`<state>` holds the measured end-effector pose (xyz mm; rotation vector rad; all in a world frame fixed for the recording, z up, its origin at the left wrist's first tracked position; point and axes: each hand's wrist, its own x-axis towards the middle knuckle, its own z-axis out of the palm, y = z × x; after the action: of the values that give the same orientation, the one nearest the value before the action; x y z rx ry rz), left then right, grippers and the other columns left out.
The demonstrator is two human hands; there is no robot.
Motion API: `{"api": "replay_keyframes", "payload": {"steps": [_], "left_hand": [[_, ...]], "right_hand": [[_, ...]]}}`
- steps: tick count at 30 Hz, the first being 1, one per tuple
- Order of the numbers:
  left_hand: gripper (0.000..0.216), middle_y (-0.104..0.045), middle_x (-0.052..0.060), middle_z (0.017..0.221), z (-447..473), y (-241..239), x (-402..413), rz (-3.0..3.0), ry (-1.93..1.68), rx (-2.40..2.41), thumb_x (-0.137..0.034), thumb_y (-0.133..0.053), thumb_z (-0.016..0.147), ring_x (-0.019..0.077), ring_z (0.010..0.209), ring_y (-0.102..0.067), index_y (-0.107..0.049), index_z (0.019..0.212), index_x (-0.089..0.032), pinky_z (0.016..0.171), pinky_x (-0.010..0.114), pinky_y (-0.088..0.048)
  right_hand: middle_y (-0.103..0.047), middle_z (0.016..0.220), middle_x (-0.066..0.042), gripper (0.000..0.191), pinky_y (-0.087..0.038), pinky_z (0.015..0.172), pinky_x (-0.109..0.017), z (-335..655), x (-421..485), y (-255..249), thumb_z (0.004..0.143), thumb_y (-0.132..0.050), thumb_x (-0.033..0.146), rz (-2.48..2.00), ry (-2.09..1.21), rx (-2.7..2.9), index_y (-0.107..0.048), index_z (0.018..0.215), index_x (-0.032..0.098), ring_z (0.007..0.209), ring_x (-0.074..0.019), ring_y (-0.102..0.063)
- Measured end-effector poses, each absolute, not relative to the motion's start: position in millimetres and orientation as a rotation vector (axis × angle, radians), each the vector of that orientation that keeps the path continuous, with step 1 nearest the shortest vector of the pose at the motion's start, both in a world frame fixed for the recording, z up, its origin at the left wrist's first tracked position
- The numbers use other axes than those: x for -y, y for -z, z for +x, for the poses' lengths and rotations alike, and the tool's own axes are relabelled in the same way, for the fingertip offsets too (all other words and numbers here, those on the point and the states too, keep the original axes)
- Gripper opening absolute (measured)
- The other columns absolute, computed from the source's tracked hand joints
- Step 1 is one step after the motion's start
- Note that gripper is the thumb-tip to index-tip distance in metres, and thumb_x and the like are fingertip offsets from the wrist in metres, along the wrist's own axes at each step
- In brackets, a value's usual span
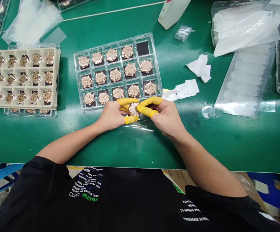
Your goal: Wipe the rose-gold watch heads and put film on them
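Between my two hands is a round gold-coloured watch case (133,110), its pale disc side facing up. My left hand (114,113), with yellow finger cots on its fingertips, grips the case from the left. From the right, my right hand (163,112) pinches its edge, with yellow cots on thumb and forefinger. Just beyond my hands lies a clear compartment tray (78,79) of watch cases, backs up on black pads. The far right compartment shows only its black pad (143,48). A clear film (140,132) lies on the table beneath my hands.
At the left, a cream tray (21,105) full of watch cases sits on a clear tray. White cloths (184,89) lie right of the middle tray. Farther right are a sheet of round clear films (245,83) and a bag of white material (241,29). A white container (172,14) stands behind.
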<state>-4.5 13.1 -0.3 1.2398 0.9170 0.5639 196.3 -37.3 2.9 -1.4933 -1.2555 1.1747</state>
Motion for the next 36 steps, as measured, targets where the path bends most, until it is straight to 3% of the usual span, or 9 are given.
{"api": "replay_keyframes", "payload": {"steps": [18,21,25,30,34,36], "left_hand": [[0.069,-0.084,0.007,0.104,-4,0,-13,1.226,-0.566,-0.932,-0.018,-0.093,0.062,0.0181,0.089,-0.081,-0.077,0.129,-0.015,0.085,0.028,-0.069],[0.069,-0.084,0.006,0.102,-4,1,-12,1.226,-0.574,-0.957,-0.019,-0.094,0.062,0.0176,0.088,-0.081,-0.077,0.129,-0.016,0.085,0.028,-0.069],[0.069,-0.083,0.005,0.097,-5,3,-12,1.229,-0.568,-0.941,-0.02,-0.094,0.063,0.0175,0.088,-0.08,-0.076,0.13,-0.016,0.085,0.029,-0.069],[0.069,-0.082,0.004,0.094,-5,2,-12,1.213,-0.556,-0.939,-0.02,-0.094,0.062,0.0165,0.085,-0.079,-0.076,0.129,-0.016,0.084,0.029,-0.07],[0.069,-0.081,0.004,0.093,-4,-2,-12,1.214,-0.559,-0.96,-0.019,-0.094,0.061,0.0154,0.081,-0.078,-0.077,0.128,-0.016,0.079,0.026,-0.069],[0.069,-0.081,0.005,0.094,-4,-4,-13,1.214,-0.551,-0.972,-0.018,-0.094,0.061,0.0152,0.081,-0.078,-0.077,0.128,-0.015,0.077,0.025,-0.069]], "right_hand": [[-0.075,0.093,-0.004,0.024,-0.056,0.084,-0.042,196,36,-9,0.08,-0.083,0.046,-1.512,-1.167,1.214,-0.077,0.089,0.024,0.086,-0.0215,-0.066],[-0.076,0.102,-0.005,0.031,-0.055,0.088,-0.045,219,31,-18,0.086,-0.077,0.051,-1.544,-0.866,1.263,-0.076,0.103,0.025,0.09,-0.0224,-0.067],[-0.071,0.109,-0.012,0.042,-0.044,0.101,-0.058,258,24,-21,0.083,-0.08,0.051,-1.907,-0.28,1.547,-0.078,0.114,0.023,0.11,-0.0329,-0.06],[-0.067,0.09,-0.011,0.021,-0.042,0.097,-0.059,283,14,-15,0.094,-0.07,0.038,-2.174,-0.257,1.635,-0.08,0.097,0.02,0.095,-0.0301,-0.059],[-0.063,0.112,-0.021,0.043,-0.044,0.097,-0.061,299,17,-24,0.095,-0.072,0.048,-2.124,0.231,1.406,-0.076,0.121,0.014,0.113,-0.0419,-0.057],[-0.061,0.115,-0.021,0.046,-0.044,0.099,-0.061,302,22,-26,0.093,-0.075,0.047,-2.159,0.178,1.512,-0.074,0.124,0.015,0.114,-0.041,-0.057]]}}
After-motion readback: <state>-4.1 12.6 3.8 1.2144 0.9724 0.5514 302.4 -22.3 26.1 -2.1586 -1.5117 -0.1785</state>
